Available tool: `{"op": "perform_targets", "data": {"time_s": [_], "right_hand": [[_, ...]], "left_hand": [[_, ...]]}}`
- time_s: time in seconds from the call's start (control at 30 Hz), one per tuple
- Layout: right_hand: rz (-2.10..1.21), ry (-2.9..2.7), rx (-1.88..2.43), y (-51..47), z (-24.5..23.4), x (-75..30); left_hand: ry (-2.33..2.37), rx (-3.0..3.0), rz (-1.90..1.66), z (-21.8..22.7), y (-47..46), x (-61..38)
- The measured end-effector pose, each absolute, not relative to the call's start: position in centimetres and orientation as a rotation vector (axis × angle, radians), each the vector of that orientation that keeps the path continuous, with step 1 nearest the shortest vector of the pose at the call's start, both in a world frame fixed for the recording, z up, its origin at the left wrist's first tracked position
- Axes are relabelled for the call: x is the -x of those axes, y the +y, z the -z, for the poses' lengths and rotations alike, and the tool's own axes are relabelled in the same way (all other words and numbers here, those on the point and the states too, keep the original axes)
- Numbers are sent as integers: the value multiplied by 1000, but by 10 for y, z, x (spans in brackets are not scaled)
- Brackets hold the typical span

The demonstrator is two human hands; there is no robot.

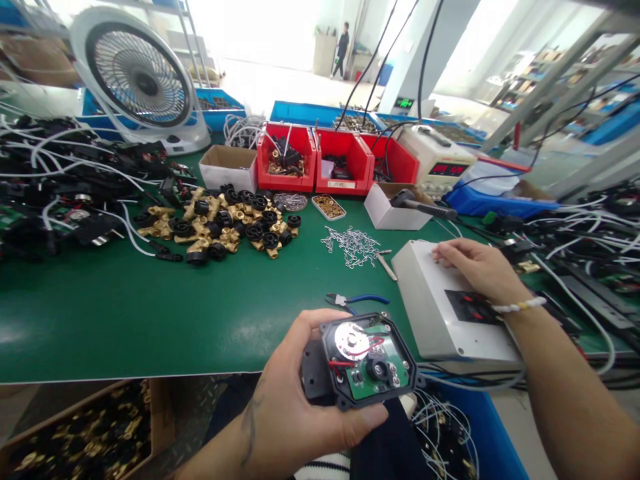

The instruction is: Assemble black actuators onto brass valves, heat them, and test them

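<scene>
My left hand (295,407) is closed around an open black plastic housing (327,393), held up in front of the bench edge. Inside the housing sit a green circuit board (363,381), a round silver motor (351,341) and red wires. My right hand (475,267), with a beaded bracelet on its wrist, rests over a light grey control box (425,300). Its thumb and index finger are pinched together at the box's top; what lies between them is too small to make out. A dark panel (473,307) with red parts is on the box, partly behind the wrist.
Blue-handled cutters (367,299), metal clips (353,247) and brass fittings with black caps (225,223) lie on the green bench (150,313). Behind are red bins (287,180), a power supply (440,157) and a fan (145,80). Cabled assemblies (75,193) crowd both sides.
</scene>
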State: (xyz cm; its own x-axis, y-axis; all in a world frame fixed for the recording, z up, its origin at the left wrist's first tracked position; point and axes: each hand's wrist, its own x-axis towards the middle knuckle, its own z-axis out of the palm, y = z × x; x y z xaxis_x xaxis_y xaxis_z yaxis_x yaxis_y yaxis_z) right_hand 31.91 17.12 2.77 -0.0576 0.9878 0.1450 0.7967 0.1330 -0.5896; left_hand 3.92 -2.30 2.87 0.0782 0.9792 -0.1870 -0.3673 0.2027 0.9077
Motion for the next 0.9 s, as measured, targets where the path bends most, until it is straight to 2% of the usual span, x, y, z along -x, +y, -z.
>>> {"op": "perform_targets", "data": {"time_s": [0.3, 0.5, 0.9], "right_hand": [[-453, -1909, 1748, 170, -29, -319], [-458, -1904, 1763, 172, -24, -322], [-466, -1896, 1769, 172, -25, -322]], "left_hand": [[895, -765, -1209, -21, -18, -35], [765, -521, -1191, -7, -5, -34], [703, -435, -1207, -7, -5, -35]]}}
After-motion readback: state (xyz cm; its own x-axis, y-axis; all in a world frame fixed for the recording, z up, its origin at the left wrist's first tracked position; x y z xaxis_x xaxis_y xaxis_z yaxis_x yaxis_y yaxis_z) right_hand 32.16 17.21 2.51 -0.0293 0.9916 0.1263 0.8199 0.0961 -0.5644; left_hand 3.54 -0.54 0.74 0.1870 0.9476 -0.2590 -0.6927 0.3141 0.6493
